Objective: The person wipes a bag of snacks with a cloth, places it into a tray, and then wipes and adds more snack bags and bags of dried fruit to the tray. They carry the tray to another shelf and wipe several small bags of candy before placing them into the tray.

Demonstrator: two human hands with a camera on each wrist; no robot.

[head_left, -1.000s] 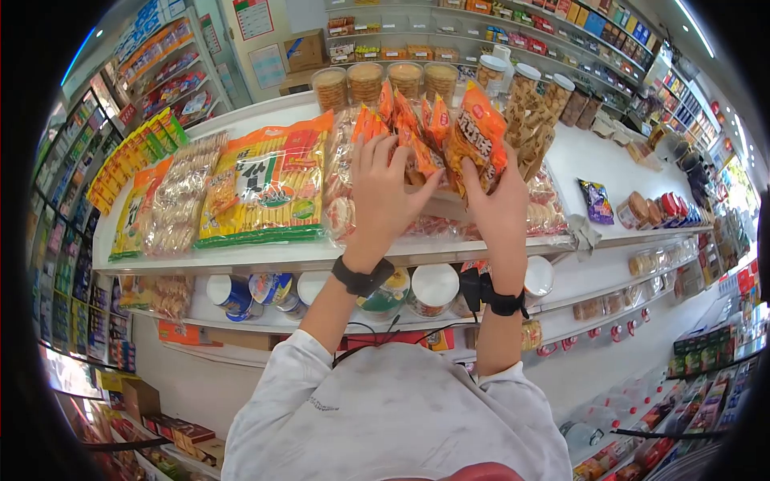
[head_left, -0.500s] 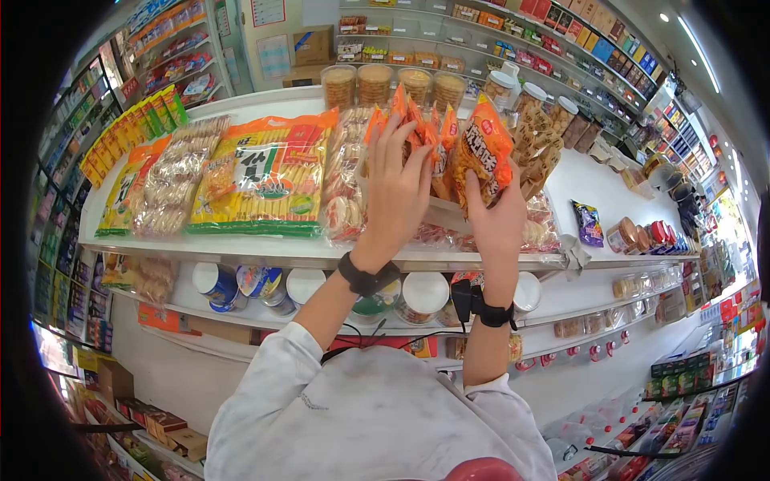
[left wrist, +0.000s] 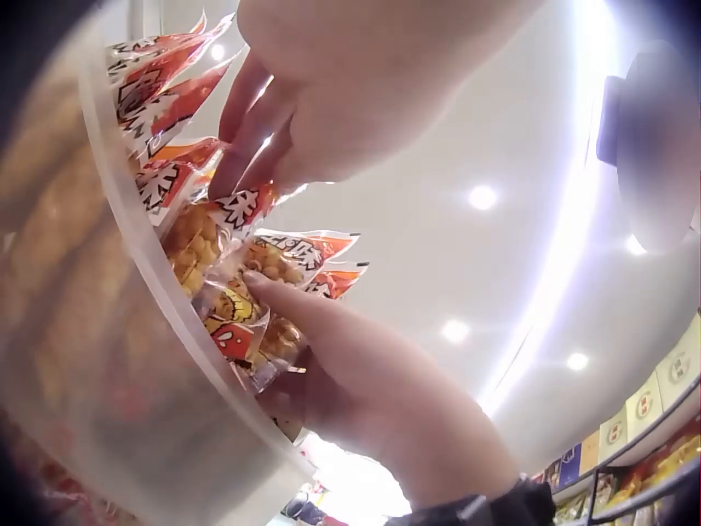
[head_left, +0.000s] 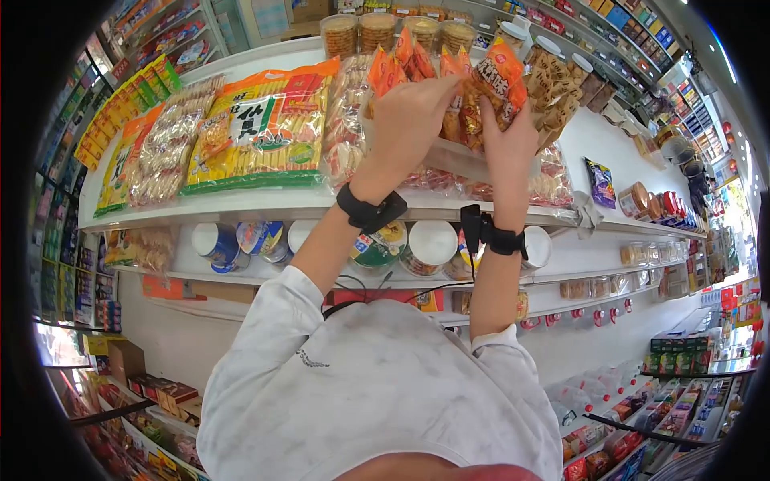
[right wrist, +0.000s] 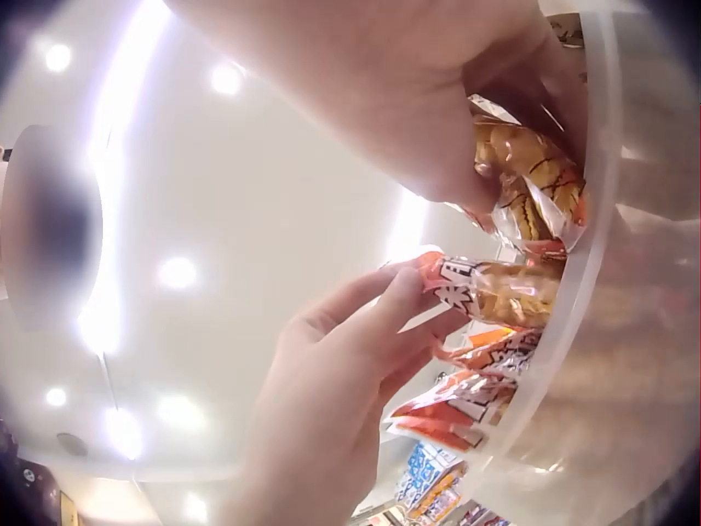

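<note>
Orange-topped snack bags (head_left: pixel 388 74) stand in a translucent plastic tub (head_left: pixel 459 160) on the counter. My left hand (head_left: pixel 413 120) pinches the top of one snack bag between thumb and fingers, plain in the right wrist view, where this bag (right wrist: pixel 509 294) still sits behind the tub's rim. With thumb in front and fingers behind, my right hand (head_left: pixel 512 148) grips another snack bag (head_left: pixel 499 80) at the tub's right side. Its clear lower part shows golden pieces. The left wrist view has the right hand (left wrist: pixel 372 384) with its thumb against a bag by the rim.
Left of the tub lie a large yellow cracker bag (head_left: pixel 261 128) and clear packs of round biscuits (head_left: pixel 172 140). Tall biscuit jars (head_left: pixel 377 34) line the back. A brown patterned bag (head_left: pixel 553 96) stands close right, a purple packet (head_left: pixel 600 183) farther right. Lidded tubs (head_left: pixel 431 243) fill the shelf below.
My left hand has gone from spread over the left bags to pinching a bag top nearer the middle. The right hand keeps its bag. The head view has tilted down.
</note>
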